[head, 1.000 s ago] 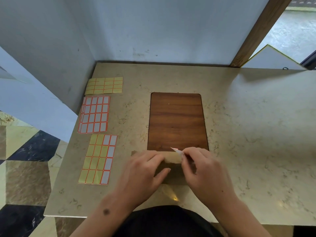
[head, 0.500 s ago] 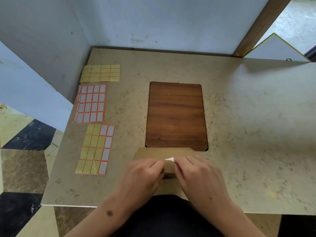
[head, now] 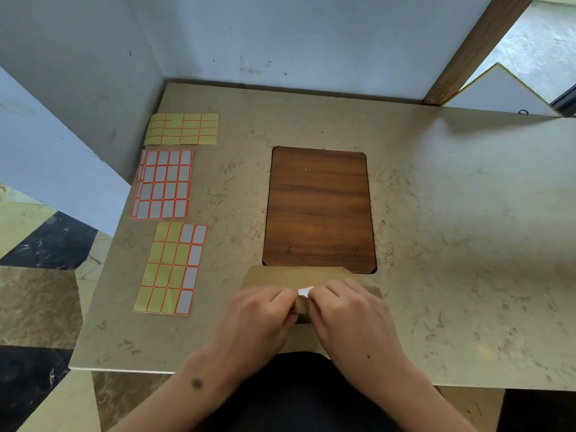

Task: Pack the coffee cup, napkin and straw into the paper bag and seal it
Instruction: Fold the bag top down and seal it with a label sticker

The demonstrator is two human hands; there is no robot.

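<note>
Both hands sit together at the near edge of the table (head: 436,244): the left hand (head: 258,319) curls its fingers round the folded top of the bag (head: 280,275), and the right hand (head: 352,316) pinches a small white, orange-edged sticker (head: 305,291) against that fold. A second ago the sticker stood up free between the right fingertips above the bag; now it lies low on the paper, so sealing looks nearly done, with only a firm press left. Cup, napkin and straw are not visible, presumably inside. The bag is matte brown paper, flat and creased, its far edge overlapping a dark wood-grain panel (head: 318,207) with rounded corners set in the mottled beige stone-look top. To the left lie three glossy sheets (head: 170,268) of rectangular labels, some peeled to yellow backing.
</note>
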